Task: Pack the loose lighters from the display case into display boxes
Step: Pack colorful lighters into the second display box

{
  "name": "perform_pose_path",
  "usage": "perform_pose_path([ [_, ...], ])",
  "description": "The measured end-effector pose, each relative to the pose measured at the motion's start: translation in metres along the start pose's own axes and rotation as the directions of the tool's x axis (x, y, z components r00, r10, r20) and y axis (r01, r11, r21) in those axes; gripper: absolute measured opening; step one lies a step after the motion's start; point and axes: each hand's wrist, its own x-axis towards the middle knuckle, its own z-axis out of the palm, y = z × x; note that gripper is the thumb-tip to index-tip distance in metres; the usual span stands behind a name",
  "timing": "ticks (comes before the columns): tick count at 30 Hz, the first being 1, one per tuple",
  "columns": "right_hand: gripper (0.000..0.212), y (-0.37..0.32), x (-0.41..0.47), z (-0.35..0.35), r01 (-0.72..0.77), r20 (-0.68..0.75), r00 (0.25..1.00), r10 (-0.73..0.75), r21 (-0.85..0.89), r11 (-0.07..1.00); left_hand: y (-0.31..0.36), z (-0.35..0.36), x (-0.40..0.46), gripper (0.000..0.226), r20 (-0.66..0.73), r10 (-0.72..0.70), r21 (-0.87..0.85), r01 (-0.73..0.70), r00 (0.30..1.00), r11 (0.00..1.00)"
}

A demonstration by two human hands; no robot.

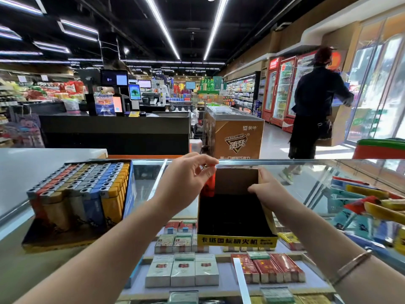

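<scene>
I have the empty display box [235, 216] standing on the glass top of the display case [153, 189], right in front of me, its yellow front lip toward me and its brown back flap raised on the far side. My left hand [186, 183] is up at the box's far left corner, thumb and forefinger pinching the top edge of the flap, where a strip of red shows behind my fingers; I cannot tell whether that red is a lighter or part of the box's print. My right hand [266, 191] curls over the right wall, fingers hooked inside and holding it steady. The box is thin card, light and easily bent, so I judge it wants holding at the corners and folded edges, not in the middle of a wall, which would bow inward. On smooth glass it will likely slide if I push, so one hand should keep it pinned while the other loads. To my left, well apart from this box, sits the full box of lighters [83, 198], rows of orange, tan, blue and yellow bodies with metal caps upward. Lighters are small, hard and slick-sided; I would take them by the body between finger and thumb, a few at a time, and stand them upright so the rows stay neat.
</scene>
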Motion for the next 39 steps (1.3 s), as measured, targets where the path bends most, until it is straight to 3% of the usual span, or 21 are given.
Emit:
perform_pose_path([
  [10,0.035,0.002,0.005,-0.001,0.002,0.011,1.0,-0.001,-0.104,0.995,-0.002,-0.004,0.0,0.022,0.101,0.166,0.208,-0.184,0.981,0.961],
  [20,0.036,0.002,0.002,0.0,0.033,0.006,0.999,-0.032,-0.131,0.991,-0.006,-0.01,0.003,0.011,0.202,0.174,0.297,-0.23,0.964,0.927],
  [23,0.036,0.002,0.001,0.0,0.04,0.009,0.999,-0.039,-0.14,0.989,-0.013,-0.007,0.003,0.014,0.181,0.114,0.232,-0.155,0.977,0.96],
  [27,0.039,0.002,0.001,-0.003,0.064,-0.015,0.998,-0.067,-0.15,0.987,-0.025,-0.001,0.0,0.055,0.257,-0.154,0.048,0.147,0.954,0.988],
  [29,0.037,0.001,0.001,-0.004,0.072,-0.022,0.997,-0.077,-0.16,0.985,-0.027,0.005,-0.002,0.064,0.305,-0.236,0.004,0.247,0.923,0.969],
  [33,0.031,-0.003,-0.003,-0.005,0.128,-0.111,0.983,-0.146,-0.157,0.979,-0.027,0.015,-0.005,0.06,0.33,-0.251,-0.056,0.284,0.91,0.957],
  [36,0.044,-0.011,-0.008,-0.01,0.231,-0.266,0.919,-0.29,-0.229,0.945,-0.026,0.018,-0.007,0.06,0.299,-0.229,-0.04,0.252,0.926,0.967],
  [39,0.041,-0.02,-0.014,-0.02,0.293,-0.322,0.853,-0.41,-0.355,0.888,-0.022,0.022,-0.007,0.058,0.286,-0.255,-0.081,0.289,0.924,0.954],
])
